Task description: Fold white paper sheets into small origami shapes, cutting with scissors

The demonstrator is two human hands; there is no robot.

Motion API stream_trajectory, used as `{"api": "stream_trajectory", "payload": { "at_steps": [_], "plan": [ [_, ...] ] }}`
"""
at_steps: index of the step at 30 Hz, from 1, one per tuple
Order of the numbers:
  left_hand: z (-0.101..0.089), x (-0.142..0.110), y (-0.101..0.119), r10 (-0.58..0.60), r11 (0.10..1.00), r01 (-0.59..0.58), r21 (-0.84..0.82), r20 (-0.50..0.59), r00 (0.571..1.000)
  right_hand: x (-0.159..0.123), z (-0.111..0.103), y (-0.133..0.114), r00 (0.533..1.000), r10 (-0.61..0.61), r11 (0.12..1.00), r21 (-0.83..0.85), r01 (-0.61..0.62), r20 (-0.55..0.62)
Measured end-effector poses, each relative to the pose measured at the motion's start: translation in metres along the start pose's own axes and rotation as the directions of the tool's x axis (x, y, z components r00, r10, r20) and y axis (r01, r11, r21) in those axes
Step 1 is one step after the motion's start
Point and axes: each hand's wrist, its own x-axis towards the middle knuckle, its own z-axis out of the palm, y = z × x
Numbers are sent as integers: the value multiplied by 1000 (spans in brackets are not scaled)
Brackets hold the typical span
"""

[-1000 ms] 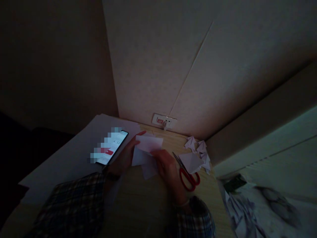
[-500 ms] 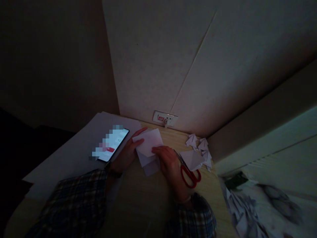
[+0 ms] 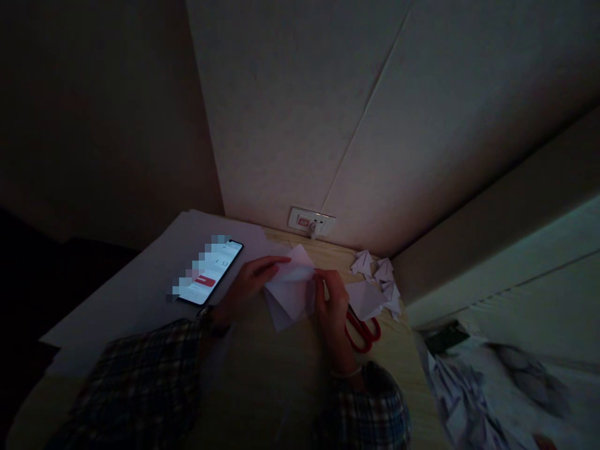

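A white sheet of paper [image 3: 291,294] with folds in it lies between my hands on the wooden tabletop, its upper part lifted. My left hand [image 3: 253,278] pinches its upper left edge between thumb and fingers. At the right edge, my right hand [image 3: 332,300] grips a corner with the fingertips closed. Just beyond that hand are red-handled scissors [image 3: 363,334], their blades partly covered by another piece of white paper [image 3: 364,300].
Several small folded paper shapes [image 3: 384,275] sit near the wall at right. A lit phone [image 3: 210,275] rests on a stack of white sheets [image 3: 135,294] at left. A wall socket [image 3: 312,222] holds a plug. More folded paper [image 3: 457,394] lies lower right.
The paper has been turned and its upper part now stands raised. My left hand has shifted its grip along the edge, and my right hand has moved slightly right to a corner.
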Motion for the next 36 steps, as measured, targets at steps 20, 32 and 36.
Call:
{"api": "stream_trajectory", "payload": {
  "at_steps": [20,32,36],
  "plan": [
    [3,-2,-8,-13,999,10,46,55,998,10,3,12,978,203,963,191,-190,-51],
    [-1,1,-15,28,991,-44,129,125,992,7,4,10,915,381,853,333,-402,131],
    [0,0,-10,27,987,-51,152,160,987,7,3,7,898,411,834,334,-440,156]
  ]
}}
